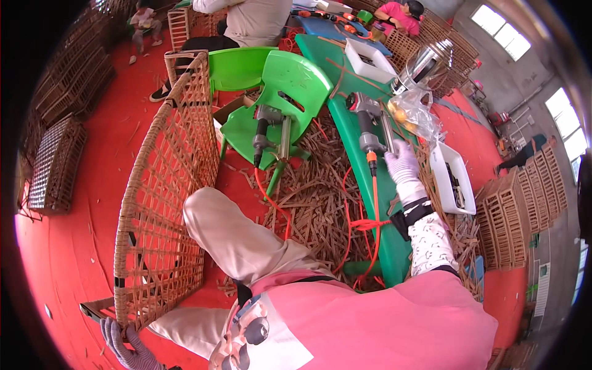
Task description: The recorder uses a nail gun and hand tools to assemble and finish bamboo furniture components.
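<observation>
A tall woven wicker panel or basket frame (pixel 163 160) stands on edge at my left, leaning by my knee. My left hand (pixel 126 346), in a striped grey glove, is closed round its near lower corner. On the green table (pixel 333 83) lies a grey-and-black air stapler (pixel 367 123) with an orange hose. Beside the lower end of its magazine is my right hand (pixel 404 163), in a pale striped glove, thumb and fingers apart. Whether it touches the stapler is hard to tell. Another air stapler (pixel 269 132) rests on the green chair (pixel 296 80).
Wood strips (pixel 314 185) lie heaped under the table. Two white trays (pixel 453 179) (pixel 370 60), a clear plastic bag (pixel 419 114) and a shiny metal flask (pixel 425 65) stand along the table. Orange hoses (pixel 376 228) hang near my right forearm. Other people sit at the back.
</observation>
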A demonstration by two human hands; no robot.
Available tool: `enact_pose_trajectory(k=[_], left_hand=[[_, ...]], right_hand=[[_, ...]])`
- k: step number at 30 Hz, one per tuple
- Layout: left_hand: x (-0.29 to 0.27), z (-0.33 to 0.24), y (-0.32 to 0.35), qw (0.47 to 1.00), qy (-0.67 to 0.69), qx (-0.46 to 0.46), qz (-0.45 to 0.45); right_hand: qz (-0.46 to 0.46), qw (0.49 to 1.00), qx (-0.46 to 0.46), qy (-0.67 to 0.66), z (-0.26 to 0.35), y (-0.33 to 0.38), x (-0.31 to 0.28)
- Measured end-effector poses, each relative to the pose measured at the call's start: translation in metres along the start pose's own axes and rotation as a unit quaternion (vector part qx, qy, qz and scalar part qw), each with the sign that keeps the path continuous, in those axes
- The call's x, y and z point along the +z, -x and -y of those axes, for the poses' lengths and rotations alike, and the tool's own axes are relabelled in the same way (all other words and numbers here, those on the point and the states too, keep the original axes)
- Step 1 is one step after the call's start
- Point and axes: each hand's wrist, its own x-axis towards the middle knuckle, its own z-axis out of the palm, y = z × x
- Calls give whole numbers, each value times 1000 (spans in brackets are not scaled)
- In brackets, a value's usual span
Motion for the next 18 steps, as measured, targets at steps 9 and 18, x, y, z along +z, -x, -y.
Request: enact_pose_trajectory(k=[9, 18], left_hand=[[0, -55, -21, 990, -125, 60, -20], [3, -45, 18, 978, -204, 13, -48]], right_hand=[[139, 978, -109, -108, -24, -147, 83], [174, 976, 65, 116, 83, -105, 69]])
